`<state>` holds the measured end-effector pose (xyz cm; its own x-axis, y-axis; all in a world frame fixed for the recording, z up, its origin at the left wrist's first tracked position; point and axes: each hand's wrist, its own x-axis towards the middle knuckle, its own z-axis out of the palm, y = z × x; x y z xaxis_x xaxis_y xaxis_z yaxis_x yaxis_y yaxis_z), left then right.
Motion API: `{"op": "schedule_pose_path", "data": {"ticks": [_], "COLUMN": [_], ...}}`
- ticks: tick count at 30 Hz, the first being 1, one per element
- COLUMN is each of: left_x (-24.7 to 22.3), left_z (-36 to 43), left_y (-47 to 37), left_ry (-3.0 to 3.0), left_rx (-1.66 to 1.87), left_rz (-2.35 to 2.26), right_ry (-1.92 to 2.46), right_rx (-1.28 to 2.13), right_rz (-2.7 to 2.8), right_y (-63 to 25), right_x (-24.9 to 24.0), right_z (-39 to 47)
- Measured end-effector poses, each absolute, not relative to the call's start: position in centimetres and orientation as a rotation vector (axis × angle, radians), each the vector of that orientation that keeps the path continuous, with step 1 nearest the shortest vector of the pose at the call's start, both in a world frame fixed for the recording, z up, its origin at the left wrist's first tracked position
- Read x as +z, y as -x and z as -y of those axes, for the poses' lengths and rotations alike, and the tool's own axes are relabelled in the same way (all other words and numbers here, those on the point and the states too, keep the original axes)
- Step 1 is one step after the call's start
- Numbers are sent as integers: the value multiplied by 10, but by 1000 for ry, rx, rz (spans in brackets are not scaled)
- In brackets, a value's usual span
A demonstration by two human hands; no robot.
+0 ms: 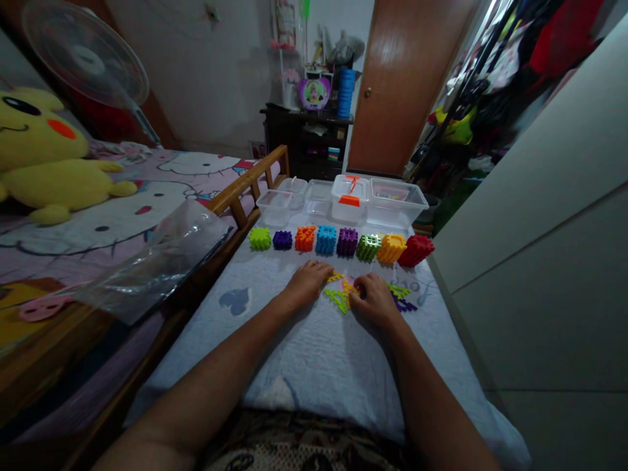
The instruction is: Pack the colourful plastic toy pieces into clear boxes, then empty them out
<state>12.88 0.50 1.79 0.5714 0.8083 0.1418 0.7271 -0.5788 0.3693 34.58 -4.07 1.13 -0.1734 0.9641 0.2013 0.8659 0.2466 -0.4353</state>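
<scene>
My left hand (310, 281) rests on the cloth, its fingers together and curved over the edge of a small yellow toothed plastic piece (335, 277). My right hand (377, 298) pinches another yellow toothed building piece (349, 292) between thumb and fingers. A lime-green triangular piece (336, 300) lies flat between the hands. Just beyond my right hand are another lime-green piece (400, 290) and a dark purple piece (406, 305), both partly hidden by it. Behind the hands, interlocking plastic pieces stand in a row of colour stacks, from a lime-green stack (260, 239) to a red stack (416, 251).
Clear plastic containers (275, 208) line the table's far edge, one with an orange latch (349, 201). On the left, a wooden bed rail (245, 186) borders the table, with a clear plastic bag (161, 261) over it. A white cabinet (534, 235) stands at the right.
</scene>
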Motion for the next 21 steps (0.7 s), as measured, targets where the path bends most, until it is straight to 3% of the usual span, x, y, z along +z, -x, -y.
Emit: {"op": "schedule_pose_path", "data": {"ticks": [21], "left_x": [18], "left_z": [0], "left_y": [-102], "left_ry": [-2329], "left_rx": [567], "left_rz": [-1502], "right_ry": [1640], "right_rx": [404], "right_rz": [2125], "right_y": [-349], "right_x": [15], "right_z": [46]}}
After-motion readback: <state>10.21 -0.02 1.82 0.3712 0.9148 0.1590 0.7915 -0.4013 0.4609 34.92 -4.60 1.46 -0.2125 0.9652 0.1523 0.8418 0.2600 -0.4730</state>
